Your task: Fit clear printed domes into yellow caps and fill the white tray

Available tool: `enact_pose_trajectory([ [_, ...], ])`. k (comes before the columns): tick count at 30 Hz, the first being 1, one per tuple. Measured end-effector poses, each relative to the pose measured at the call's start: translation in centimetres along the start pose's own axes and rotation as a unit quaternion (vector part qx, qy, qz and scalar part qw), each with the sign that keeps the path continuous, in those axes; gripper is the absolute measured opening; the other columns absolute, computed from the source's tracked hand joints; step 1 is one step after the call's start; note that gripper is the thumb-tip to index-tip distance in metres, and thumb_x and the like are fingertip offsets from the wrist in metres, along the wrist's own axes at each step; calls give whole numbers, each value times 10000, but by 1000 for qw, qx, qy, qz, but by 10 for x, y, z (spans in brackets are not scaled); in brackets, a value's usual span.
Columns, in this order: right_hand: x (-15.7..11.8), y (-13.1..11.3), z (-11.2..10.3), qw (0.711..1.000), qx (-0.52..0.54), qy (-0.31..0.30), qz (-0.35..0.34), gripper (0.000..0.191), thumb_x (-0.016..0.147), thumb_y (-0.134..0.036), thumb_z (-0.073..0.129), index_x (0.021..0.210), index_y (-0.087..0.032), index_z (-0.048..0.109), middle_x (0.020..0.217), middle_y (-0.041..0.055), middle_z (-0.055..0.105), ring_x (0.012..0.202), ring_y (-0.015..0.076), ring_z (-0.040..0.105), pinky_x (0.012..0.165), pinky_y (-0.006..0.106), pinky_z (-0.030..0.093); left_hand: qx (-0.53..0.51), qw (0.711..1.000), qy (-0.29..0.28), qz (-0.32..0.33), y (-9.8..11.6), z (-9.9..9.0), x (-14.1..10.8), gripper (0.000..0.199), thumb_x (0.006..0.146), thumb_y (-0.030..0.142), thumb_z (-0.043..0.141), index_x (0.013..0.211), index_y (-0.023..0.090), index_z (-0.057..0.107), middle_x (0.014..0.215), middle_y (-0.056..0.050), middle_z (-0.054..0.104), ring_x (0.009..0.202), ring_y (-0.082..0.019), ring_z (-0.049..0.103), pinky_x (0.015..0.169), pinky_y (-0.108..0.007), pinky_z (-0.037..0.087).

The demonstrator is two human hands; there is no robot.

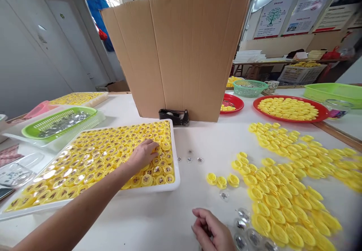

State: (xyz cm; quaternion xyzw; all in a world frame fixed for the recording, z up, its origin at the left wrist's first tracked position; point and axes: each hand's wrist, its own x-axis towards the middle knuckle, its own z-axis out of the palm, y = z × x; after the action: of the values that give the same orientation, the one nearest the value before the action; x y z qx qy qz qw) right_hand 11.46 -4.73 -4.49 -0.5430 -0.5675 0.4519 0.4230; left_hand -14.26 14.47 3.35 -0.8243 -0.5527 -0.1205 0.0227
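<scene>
My left hand (143,153) reaches over the right part of a white tray (175,168) full of round yellow pieces with clear, printed tops. Its fingers are bent around one yellow piece (157,150) near the tray's right side. My right hand (210,230) is low over the white table, its fingers curled; whether anything is between them is hidden. Clear round covers (254,237) lie just right of it, beside many loose yellow pieces (278,202). Three yellow pieces (221,182) and a clear cover (224,195) lie above my right hand. Several small clear discs (189,160) are near the tray.
A cardboard panel (186,55) stands behind a black tape dispenser (174,117). Left is a green basket (60,123) of clear parts. At the back right are a red tray (322,112) of yellow pieces, a teal basket (249,88) and a green basket (336,92).
</scene>
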Motion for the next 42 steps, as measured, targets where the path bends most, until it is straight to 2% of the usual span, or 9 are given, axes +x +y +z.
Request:
enact_pose_trajectory([
  [6,-4,-25,-43,980,-185,-17,-78,178,876,-233,427,943,-202,589,828,45,609,729,161,595,660,258,481,-1,1000,-10,-5,0,-5,0,265,802,306,475,1012,237,622,986,-49,604,913,-227,580,796,-336,468],
  [15,-13,-27,-90,921,-387,-28,-45,199,871,-131,398,902,-190,585,840,48,541,727,180,555,662,306,459,19,1000,2,1,13,-22,-2,442,792,378,530,1187,180,524,1106,-105,569,1023,-271,553,848,-381,472],
  [18,-11,-33,-88,914,-398,-67,-28,187,851,-88,435,895,-185,589,846,39,530,734,170,542,665,296,449,-31,997,67,32,53,-36,-10,364,833,364,495,1140,176,546,1077,-95,579,1001,-245,568,847,-361,476],
  [21,-8,-38,-75,898,-424,-108,-52,172,779,-67,561,892,-188,609,884,38,540,810,190,539,711,309,442,-144,984,41,101,112,-35,-22,251,863,303,462,1037,175,590,1020,-68,604,933,-190,590,859,-321,480],
  [24,-5,-39,-60,863,-481,-129,-85,185,707,-69,662,850,-181,627,908,55,565,872,238,525,753,356,435,-192,972,-40,128,167,-9,-29,388,826,172,470,1212,145,482,1196,-124,542,1108,-236,514,954,-372,439],
  [27,-3,-37,-54,843,-508,-150,-87,116,719,-89,676,792,-173,641,873,63,591,861,246,536,751,360,439,-192,971,-122,77,197,28,-25,583,773,115,507,1330,95,337,1363,-193,401,1240,-301,384,1022,-432,364],
  [31,-4,-36,-56,851,-490,-176,-61,71,756,-112,669,768,-179,648,824,43,608,839,217,561,740,320,445,-208,966,-142,52,201,64,-14,467,780,152,516,1240,115,450,1230,-172,534,1116,-303,477,942,-435,418],
  [35,-7,-38,-62,868,-467,-161,-55,98,799,-111,610,733,-176,641,801,40,600,811,205,564,729,312,441,-237,962,-131,40,194,76,-8,325,793,191,511,1117,172,541,1060,-109,627,1022,-265,518,918,-409,422],
  [42,-3,-40,-88,989,-145,-31,22,162,905,-279,434,944,-212,576,778,3,604,719,147,565,649,258,446,-337,931,-139,14,190,57,-29,362,726,126,495,1067,234,552,856,-4,638,733,-144,574,691,-254,470],
])
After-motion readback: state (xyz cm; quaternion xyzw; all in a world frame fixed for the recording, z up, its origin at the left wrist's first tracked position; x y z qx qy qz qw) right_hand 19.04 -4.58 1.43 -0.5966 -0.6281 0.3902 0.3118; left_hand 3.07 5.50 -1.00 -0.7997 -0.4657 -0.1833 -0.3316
